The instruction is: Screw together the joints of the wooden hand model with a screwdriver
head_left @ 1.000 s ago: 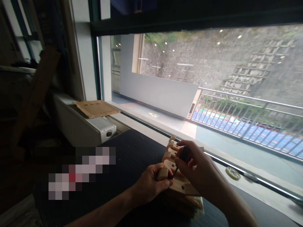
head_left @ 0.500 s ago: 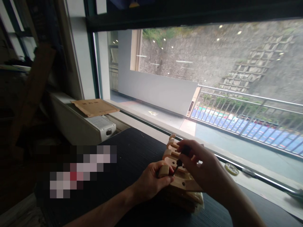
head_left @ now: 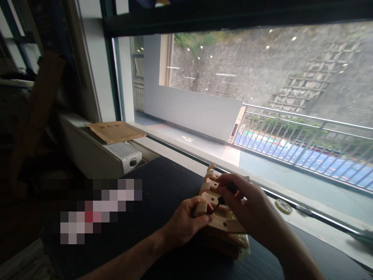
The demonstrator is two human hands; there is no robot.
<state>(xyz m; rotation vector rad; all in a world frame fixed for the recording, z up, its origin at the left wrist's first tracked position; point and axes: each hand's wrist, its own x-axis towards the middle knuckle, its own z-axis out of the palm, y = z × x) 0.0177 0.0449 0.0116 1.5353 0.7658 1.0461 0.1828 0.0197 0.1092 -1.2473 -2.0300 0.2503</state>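
Observation:
My left hand (head_left: 186,217) is closed around the curved end of a pale wooden hook piece (head_left: 201,209), thumb and fingers pressed on it. My right hand (head_left: 247,198) holds a screwdriver (head_left: 216,207) by its dark handle, most of which the fingers hide. Its thin shaft slants down to the left, and the tip meets the wood beside my left thumb, out of clear sight. Behind it, more curved wooden hooks (head_left: 206,188) with round holes stand in a row. They lie on a stack in clear plastic wrap (head_left: 240,243), partly covered by my right forearm.
The black tabletop (head_left: 163,186) runs up to the window sill. A yellowish ring-shaped roll (head_left: 283,206) lies on the sill at right. Left of the table, a brown envelope (head_left: 116,131) rests on a white slotted unit (head_left: 124,155). A blurred patch covers the table's left side.
The whole view has shifted slightly. Both hands keep their hold, with the screwdriver in nearly the same place against the wood.

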